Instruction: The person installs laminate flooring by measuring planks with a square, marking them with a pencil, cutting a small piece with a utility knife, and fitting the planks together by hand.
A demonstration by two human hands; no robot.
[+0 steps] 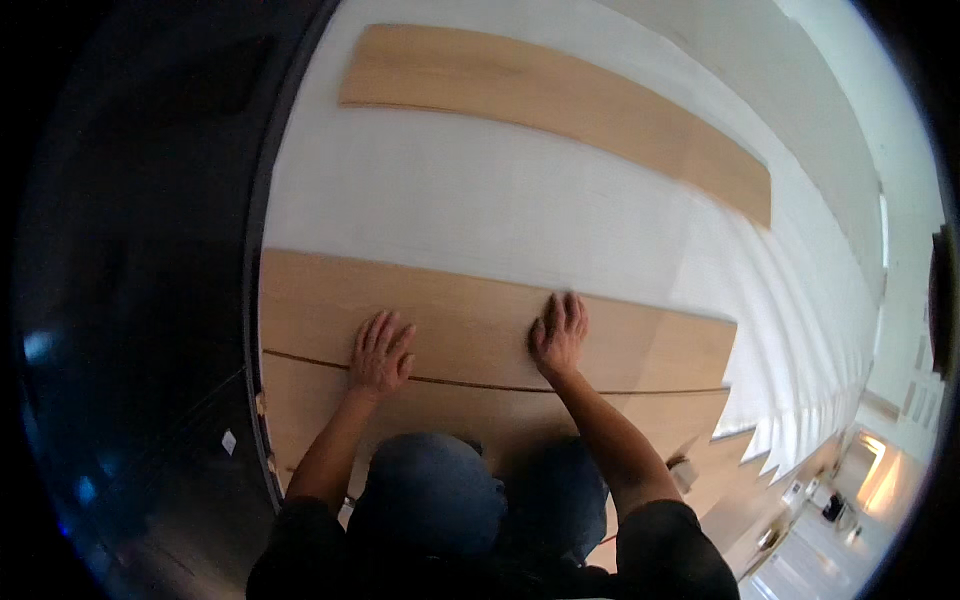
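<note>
At the far left, the dark glossy panel (pixel 150 300) borders the left end of the light wood-look plank (pixel 470 310), which lies in front of the knees; lateral drift of the plank could drive that end against the panel's edge and mar either surface. The left hand (pixel 380 357) rests palm down on the plank near its knee-side edge, fingers extended, grasping nothing. Between the plank and the adjoining plank (pixel 665 412) runs a dark seam (pixel 480 386); debris in it, or uneven pressure from the two hands, could leave the joint skewed or chip its edge. Fingertips slipping into this seam could be pinched. The right hand (pixel 561 335) lies flat near the plank's far edge, likewise uncurled and gripping nothing; heavier load here could tip the far edge down and lift the knee-side edge. Beyond, a separate plank (pixel 560 90) lies on the white underlayment (pixel 450 190) and could slide if knocked. At the right, the underlayment shows wrinkles (pixel 800 310); folds trapped beneath a plank could hold it unlevel.
</note>
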